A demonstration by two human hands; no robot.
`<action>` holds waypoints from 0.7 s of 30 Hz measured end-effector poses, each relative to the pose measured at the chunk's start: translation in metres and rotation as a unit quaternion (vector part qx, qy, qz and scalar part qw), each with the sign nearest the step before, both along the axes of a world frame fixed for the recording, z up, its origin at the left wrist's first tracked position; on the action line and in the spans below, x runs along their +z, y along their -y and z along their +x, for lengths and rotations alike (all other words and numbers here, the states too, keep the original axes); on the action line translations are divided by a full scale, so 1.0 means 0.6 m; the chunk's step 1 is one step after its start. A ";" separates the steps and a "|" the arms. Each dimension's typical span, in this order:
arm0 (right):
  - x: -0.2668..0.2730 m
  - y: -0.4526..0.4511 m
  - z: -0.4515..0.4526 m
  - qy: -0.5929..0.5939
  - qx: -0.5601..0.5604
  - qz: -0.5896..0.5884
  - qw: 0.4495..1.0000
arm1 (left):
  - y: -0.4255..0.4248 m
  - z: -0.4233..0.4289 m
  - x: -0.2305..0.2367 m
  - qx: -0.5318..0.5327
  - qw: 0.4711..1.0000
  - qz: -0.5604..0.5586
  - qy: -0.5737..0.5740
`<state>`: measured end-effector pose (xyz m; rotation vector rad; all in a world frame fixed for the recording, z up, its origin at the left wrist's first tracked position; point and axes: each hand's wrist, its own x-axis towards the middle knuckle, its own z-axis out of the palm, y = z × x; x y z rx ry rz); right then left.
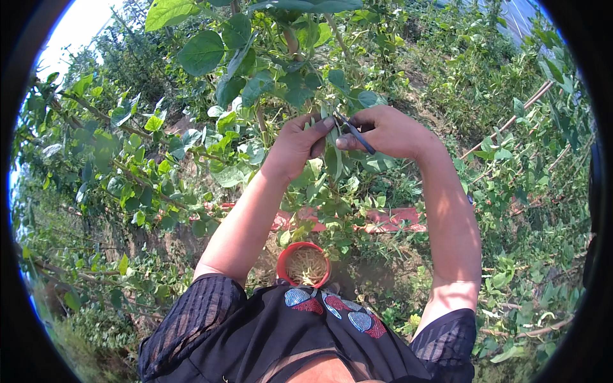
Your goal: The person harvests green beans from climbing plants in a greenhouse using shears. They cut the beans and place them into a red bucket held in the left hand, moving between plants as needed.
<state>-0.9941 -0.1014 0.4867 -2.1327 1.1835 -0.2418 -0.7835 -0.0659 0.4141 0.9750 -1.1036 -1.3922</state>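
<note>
My left hand is raised among the leaves of a climbing bean plant, its thumb and fingers pinching green bean pods. Close beside it on the right, my right hand grips a slim, dark, scissors-like tool. The tool's tip points up and left, right at the pods by my left fingertips. Leaves and fingers partly hide the stems there. Below my hands, a round red bucket stands on the ground near my body, with many thin, pale pods or stalks inside.
A strip of red sheeting lies across the ground beyond the bucket. Dense vines grow on the left, with more on the right around slanting poles. Bare soil shows right of the bucket.
</note>
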 end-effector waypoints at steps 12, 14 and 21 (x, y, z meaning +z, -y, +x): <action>-0.004 -0.003 0.000 0.053 -0.047 -0.004 0.997 | -0.007 0.005 -0.017 -0.008 1.000 0.011 -0.018; -0.021 0.005 -0.025 0.089 -0.080 -0.016 0.993 | -0.013 -0.014 -0.003 0.062 0.996 -0.003 -0.060; -0.002 0.029 -0.019 0.007 -0.097 -0.068 0.993 | 0.041 -0.033 0.047 0.186 0.969 -0.134 0.087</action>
